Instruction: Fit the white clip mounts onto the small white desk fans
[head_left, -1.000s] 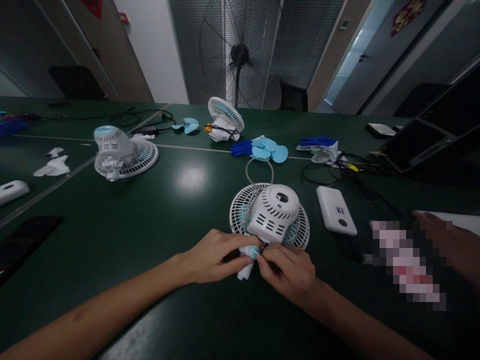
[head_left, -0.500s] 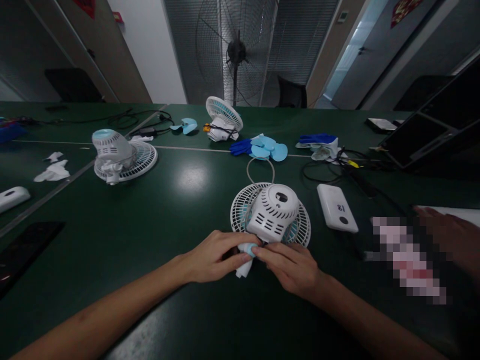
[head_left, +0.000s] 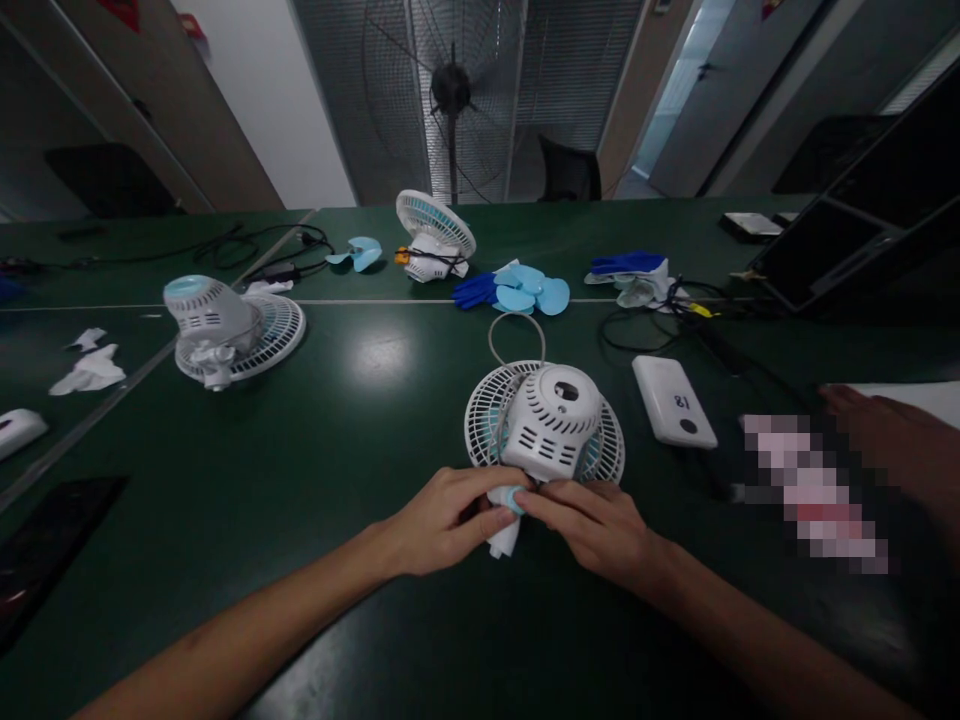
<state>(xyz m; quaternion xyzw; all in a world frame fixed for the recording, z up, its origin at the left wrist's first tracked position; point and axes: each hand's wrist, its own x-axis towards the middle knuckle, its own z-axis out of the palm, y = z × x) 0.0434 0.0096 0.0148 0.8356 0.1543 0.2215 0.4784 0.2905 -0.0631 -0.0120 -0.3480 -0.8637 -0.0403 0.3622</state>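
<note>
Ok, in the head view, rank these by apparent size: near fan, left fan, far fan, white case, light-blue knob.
1. Near fan
2. Left fan
3. Far fan and white case: too alike to rank, and the latter sits nearer
4. Light-blue knob, partly hidden

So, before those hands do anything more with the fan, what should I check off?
1. Fan lying face down on the table: ok, its back is uppermost.
2. Left hand on the white stem: ok, thumb and fingers are around its upper part.
3. Right hand at the light blue knob: ok, its fingertips are there.
4. Light blue knob tight or loose: cannot tell.
5. Grey cord clear of the fingers: cannot tell; its loop is beyond the fan, but the near end is hidden.
6. Elbow room: ok, the other person's hand is well off to the right.
</note>
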